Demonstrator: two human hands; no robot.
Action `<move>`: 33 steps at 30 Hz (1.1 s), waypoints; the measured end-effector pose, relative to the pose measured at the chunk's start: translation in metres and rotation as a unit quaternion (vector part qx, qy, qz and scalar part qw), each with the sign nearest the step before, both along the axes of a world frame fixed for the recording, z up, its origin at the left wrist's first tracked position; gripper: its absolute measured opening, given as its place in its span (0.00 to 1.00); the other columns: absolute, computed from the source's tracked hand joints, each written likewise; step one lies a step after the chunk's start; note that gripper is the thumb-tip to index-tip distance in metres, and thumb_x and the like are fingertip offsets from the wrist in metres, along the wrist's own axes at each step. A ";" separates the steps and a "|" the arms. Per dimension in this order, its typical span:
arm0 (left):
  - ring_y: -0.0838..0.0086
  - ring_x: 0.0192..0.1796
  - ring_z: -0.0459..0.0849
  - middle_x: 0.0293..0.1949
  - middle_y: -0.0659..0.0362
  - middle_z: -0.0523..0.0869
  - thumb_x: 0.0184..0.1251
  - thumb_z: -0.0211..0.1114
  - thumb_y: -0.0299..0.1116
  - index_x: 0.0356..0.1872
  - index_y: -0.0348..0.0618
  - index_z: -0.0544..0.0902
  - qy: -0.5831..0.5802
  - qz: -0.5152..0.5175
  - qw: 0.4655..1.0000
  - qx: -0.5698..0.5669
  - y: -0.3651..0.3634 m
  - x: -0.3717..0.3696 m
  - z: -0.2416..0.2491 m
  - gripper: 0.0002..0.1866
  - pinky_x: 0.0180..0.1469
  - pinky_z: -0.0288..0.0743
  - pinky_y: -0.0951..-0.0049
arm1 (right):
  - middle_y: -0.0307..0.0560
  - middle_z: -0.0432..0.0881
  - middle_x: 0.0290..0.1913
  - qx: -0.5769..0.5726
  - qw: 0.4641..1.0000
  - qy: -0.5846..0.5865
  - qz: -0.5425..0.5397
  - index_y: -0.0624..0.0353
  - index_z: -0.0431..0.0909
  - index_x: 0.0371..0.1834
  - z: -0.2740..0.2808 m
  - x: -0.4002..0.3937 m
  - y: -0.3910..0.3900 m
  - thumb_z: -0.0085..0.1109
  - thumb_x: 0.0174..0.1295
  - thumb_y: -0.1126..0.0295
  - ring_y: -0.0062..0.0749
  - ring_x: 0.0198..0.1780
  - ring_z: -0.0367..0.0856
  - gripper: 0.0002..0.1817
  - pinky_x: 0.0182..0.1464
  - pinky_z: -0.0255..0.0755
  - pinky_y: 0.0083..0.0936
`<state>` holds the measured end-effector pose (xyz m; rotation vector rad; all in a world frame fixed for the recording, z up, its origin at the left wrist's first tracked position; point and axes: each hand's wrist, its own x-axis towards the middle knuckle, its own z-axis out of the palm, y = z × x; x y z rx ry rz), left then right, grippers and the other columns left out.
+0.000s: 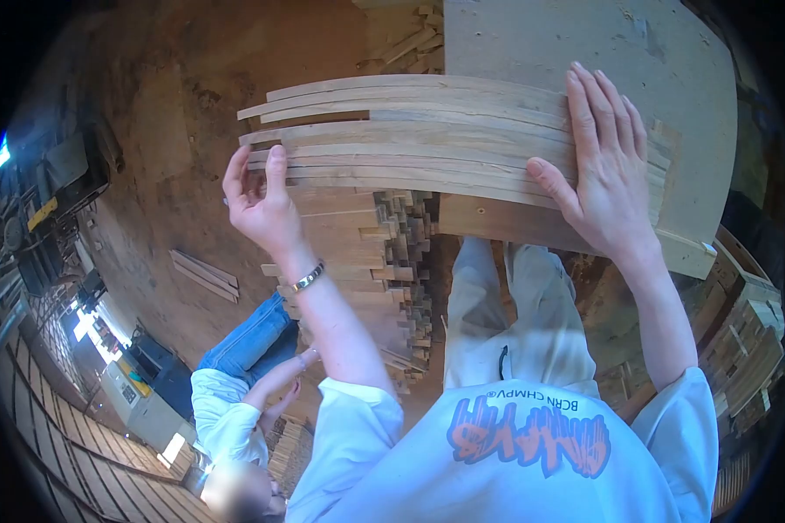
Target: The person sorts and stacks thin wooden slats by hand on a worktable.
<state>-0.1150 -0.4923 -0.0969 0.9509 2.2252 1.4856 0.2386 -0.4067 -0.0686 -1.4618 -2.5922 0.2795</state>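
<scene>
Several long, pale wooden strips lie side by side in front of me, their left ends uneven. My left hand is at those left ends, thumb over the nearer strips and fingers curled round their tips. The undersides of these fingers are partly hidden. Toward the other end, my right hand rests flat on the strips, fingers stretched out and thumb spread. Beneath the right part of the strips is a grey board.
A stack of wooden pieces stands below the strips' left half. Loose strips lie on the brown floor. Another person is at lower left. More stacked wood stands at right, machinery at far left.
</scene>
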 end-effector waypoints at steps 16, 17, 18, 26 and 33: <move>0.62 0.56 0.76 0.48 0.57 0.80 0.67 0.75 0.37 0.42 0.47 0.91 0.443 -0.061 0.881 -0.154 0.014 0.057 0.030 0.09 0.61 0.69 0.60 | 0.55 0.44 0.85 -0.145 0.988 0.023 0.041 0.63 0.47 0.83 0.018 0.028 -0.023 0.83 0.26 0.35 0.50 0.86 0.39 0.81 0.85 0.34 0.54; 0.63 0.55 0.76 0.47 0.57 0.80 0.67 0.75 0.37 0.42 0.47 0.91 0.441 -0.084 0.882 -0.142 0.017 0.065 0.032 0.08 0.61 0.70 0.60 | 0.55 0.45 0.85 -0.144 0.988 0.031 0.038 0.63 0.47 0.83 0.018 0.028 -0.023 0.84 0.23 0.36 0.50 0.86 0.39 0.82 0.85 0.34 0.54; 0.63 0.54 0.76 0.46 0.57 0.81 0.66 0.75 0.37 0.41 0.47 0.91 0.440 -0.106 0.882 -0.130 0.021 0.073 0.032 0.08 0.60 0.70 0.60 | 0.55 0.45 0.85 -0.143 0.988 0.039 0.036 0.62 0.47 0.83 0.016 0.028 -0.023 0.84 0.20 0.37 0.50 0.86 0.40 0.83 0.85 0.34 0.54; 0.61 0.47 0.77 0.41 0.55 0.79 0.66 0.75 0.35 0.38 0.43 0.89 0.361 -0.148 0.913 -0.120 0.039 0.095 0.025 0.08 0.54 0.71 0.58 | 0.53 0.46 0.85 -0.148 0.988 0.043 0.031 0.60 0.48 0.84 0.014 0.030 -0.024 0.86 0.23 0.39 0.48 0.86 0.41 0.81 0.85 0.36 0.53; 0.61 0.49 0.79 0.43 0.54 0.81 0.66 0.75 0.36 0.40 0.41 0.88 0.322 -0.146 0.929 -0.110 0.037 0.101 0.023 0.10 0.56 0.73 0.60 | 0.54 0.46 0.85 -0.134 0.990 0.043 0.027 0.59 0.47 0.84 0.011 0.030 -0.026 0.84 0.17 0.36 0.50 0.86 0.41 0.85 0.85 0.36 0.55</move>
